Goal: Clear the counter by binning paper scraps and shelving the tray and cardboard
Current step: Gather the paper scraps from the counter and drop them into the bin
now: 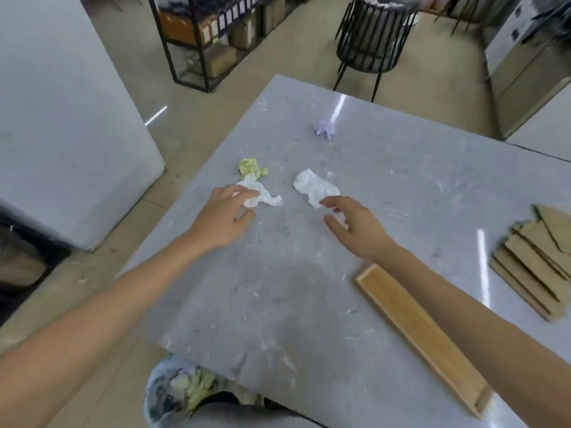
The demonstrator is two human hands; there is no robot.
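Several crumpled paper scraps lie on the grey marble counter (pixel 309 288). My left hand (pixel 225 214) has its fingers closing on a white scrap (pixel 265 194), with a yellow scrap (pixel 251 168) just beyond it. My right hand (pixel 355 225) is spread open, fingertips touching a second white scrap (pixel 313 186). A purple scrap (pixel 324 128) sits farther back. A long wooden tray (pixel 423 335) lies at the near right, partly under my right forearm. A fanned stack of cardboard pieces (pixel 534 261) rests at the right edge.
A bin (pixel 176 393) holding yellowish paper stands on the floor below the counter's near edge. A black wire stool (pixel 374 35) and a black metal shelf rack (pixel 213 35) stand beyond the counter. A white block (pixel 61 118) is at left.
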